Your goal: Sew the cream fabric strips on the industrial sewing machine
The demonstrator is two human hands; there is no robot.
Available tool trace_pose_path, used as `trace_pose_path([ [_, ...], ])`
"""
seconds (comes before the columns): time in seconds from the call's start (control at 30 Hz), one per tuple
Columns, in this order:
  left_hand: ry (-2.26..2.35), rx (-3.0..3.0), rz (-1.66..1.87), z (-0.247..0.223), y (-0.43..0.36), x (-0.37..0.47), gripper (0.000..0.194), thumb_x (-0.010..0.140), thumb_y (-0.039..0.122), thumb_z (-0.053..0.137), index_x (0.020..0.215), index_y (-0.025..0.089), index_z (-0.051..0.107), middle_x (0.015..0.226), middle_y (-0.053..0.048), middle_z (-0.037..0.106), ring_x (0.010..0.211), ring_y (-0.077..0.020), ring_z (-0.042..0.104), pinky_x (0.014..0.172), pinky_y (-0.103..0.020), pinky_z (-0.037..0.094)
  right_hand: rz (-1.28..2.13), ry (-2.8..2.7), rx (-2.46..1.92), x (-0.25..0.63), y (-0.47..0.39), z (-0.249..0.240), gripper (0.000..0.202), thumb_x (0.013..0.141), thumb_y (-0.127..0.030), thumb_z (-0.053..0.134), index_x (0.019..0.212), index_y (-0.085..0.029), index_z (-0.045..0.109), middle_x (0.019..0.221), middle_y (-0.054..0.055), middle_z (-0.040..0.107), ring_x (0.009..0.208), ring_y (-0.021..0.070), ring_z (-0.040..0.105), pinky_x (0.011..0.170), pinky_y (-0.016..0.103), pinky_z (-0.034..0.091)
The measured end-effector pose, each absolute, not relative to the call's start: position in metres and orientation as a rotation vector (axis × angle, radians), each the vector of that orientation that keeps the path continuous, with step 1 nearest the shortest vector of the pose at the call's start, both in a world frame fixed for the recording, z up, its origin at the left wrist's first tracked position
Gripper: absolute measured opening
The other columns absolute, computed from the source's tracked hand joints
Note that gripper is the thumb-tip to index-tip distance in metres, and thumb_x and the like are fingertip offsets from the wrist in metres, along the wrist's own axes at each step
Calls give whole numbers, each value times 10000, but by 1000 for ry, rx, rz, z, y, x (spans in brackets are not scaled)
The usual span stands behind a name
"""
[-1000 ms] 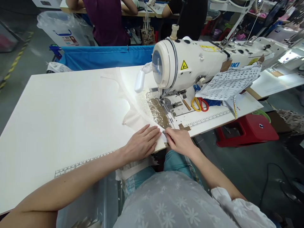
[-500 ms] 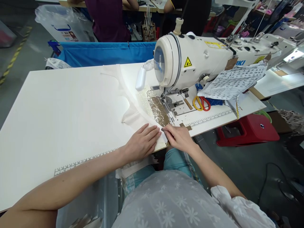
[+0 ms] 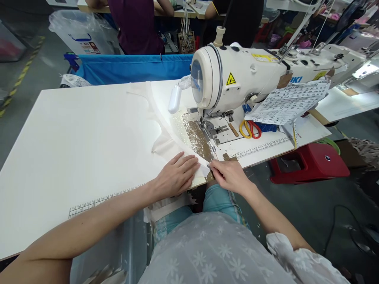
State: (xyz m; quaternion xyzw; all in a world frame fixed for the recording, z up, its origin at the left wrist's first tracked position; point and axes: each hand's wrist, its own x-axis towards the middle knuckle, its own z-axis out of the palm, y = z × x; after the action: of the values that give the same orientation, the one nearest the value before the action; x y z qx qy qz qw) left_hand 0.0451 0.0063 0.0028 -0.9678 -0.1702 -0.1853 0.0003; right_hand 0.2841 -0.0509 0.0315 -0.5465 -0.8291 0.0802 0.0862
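Observation:
A long, curved piece of white fabric (image 3: pixel 165 142) lies on the white table, its loose inner edge rumpled. My left hand (image 3: pixel 179 173) rests flat on its near end, fingers stretched out. At the table's front edge, my right hand (image 3: pixel 227 173) is closed in a pinch beside the fabric's tip. A small greyish bit shows at those fingertips, too small to name. Just beyond the hands stands a white sewing machine (image 3: pixel 239 77), its needle area (image 3: pixel 203 121) apart from the fabric. Shiny brown tape (image 3: pixel 197 138) covers the table between the needle area and my hands.
Yellow-and-red scissors (image 3: pixel 250 129) lie under the machine arm, near a printed paper sheet (image 3: pixel 288 103). Ruler strips (image 3: pixel 103 201) run along the table's front edge. A red stool (image 3: pixel 314 163) stands at right, a blue cloth trough (image 3: pixel 133 67) behind. Other people sit beyond.
My right hand has shifted a little to the right and toward me along the fabric's edge, away from my left hand. The left hand stays flat on the fabric.

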Motion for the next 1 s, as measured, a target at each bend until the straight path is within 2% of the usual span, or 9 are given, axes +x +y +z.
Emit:
trace_pose_path([
  [0.27, -478, -3028, -529, 2, 4, 48, 377, 1022, 239, 416, 1339, 102, 567, 1345, -121, 624, 1268, -258, 552, 1141, -461, 367, 347, -2282, -1587, 288, -47, 22, 250, 1008, -276, 356, 986, -193, 591, 689, 10, 667, 584, 151, 574, 560, 245, 276],
  [0.53, -527, -3010, -471, 1, -1, 47, 401, 1033, 237, 383, 1376, 89, 527, 1394, -160, 576, 1309, -271, 529, 1090, -442, 420, 314, -2351, -1564, 276, -35, 20, 241, 1003, -259, 364, 970, -193, 593, 699, 13, 680, 589, 149, 571, 540, 245, 248],
  [0.7, -577, -3031, -485, 0, -4, 47, 417, 1022, 228, 418, 1418, 129, 500, 1391, -144, 581, 1332, -272, 512, 1121, -448, 383, 314, -2419, -1616, 269, -29, 24, 239, 1005, -266, 363, 987, -190, 589, 777, 35, 718, 618, 158, 592, 539, 253, 228],
  [1.0, -653, -2973, -471, 6, -14, 58, 370, 1028, 243, 402, 1315, 91, 579, 1324, -152, 623, 1261, -294, 558, 1079, -471, 415, 372, -2318, -1531, 285, -34, 22, 225, 981, -245, 380, 951, -195, 597, 639, -4, 651, 558, 146, 559, 549, 236, 266],
])
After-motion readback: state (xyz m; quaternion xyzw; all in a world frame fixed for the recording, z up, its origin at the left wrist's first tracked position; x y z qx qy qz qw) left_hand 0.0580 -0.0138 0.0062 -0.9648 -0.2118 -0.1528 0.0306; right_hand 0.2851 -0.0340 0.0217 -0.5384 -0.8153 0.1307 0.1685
